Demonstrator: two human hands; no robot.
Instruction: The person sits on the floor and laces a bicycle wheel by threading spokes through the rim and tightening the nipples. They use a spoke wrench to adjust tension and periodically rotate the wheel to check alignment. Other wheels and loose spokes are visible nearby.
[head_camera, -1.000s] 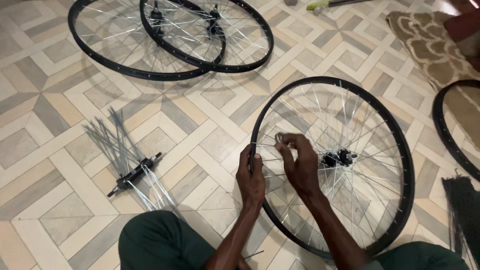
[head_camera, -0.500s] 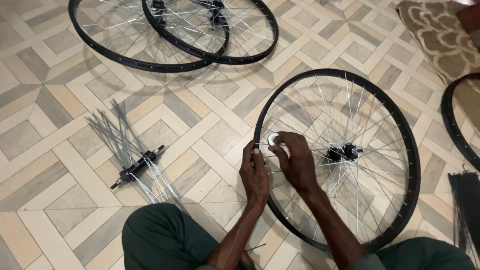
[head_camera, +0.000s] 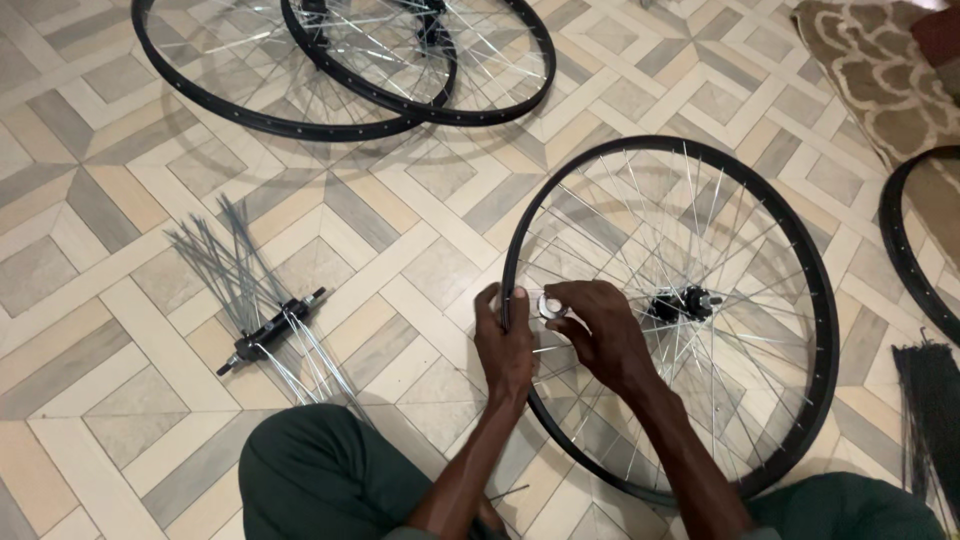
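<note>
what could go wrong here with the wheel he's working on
The left hand pinches the rim of the black wheel while the right hand works a small round silver tool among thin spokes; a slip could bend one or nick a finger. The loose hub with spokes fans out beside the knee, so a leg shift might bend them.

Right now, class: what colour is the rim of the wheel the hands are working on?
Black, with silver spokes; the rim shows best in the head view.
</note>
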